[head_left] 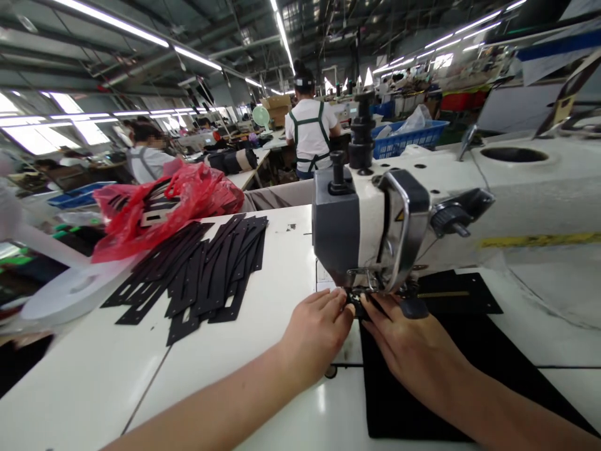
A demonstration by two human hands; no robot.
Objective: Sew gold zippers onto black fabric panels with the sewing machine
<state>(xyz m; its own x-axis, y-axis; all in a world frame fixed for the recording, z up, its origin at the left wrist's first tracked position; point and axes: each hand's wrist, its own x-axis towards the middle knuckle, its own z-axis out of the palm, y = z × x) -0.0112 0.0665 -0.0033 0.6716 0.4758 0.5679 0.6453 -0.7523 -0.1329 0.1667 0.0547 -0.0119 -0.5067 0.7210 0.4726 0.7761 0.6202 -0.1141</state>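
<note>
A white and grey sewing machine [335, 225] stands in front of me, its presser foot [361, 282] down near my fingertips. My left hand [319, 326] has its fingers closed at the edge of a small black piece [355, 305] by the needle. What exactly the fingers pinch is partly hidden. On the other side, my right hand [408, 338] lies with fingers stretched out, pressing on black material beside the foot. A large black fabric panel [387, 407] spreads beneath my right hand and forearm. Behind it lies a black strip [483, 294] with a gold-coloured line along it.
Several black slotted strips [206, 275] lie piled on the white table [263, 376], left of the machine. Behind them sits a red plastic bag [188, 194]. A white round-based stand [75, 288] is at the left edge. A person [310, 125] and a blue basket [408, 139] are farther back.
</note>
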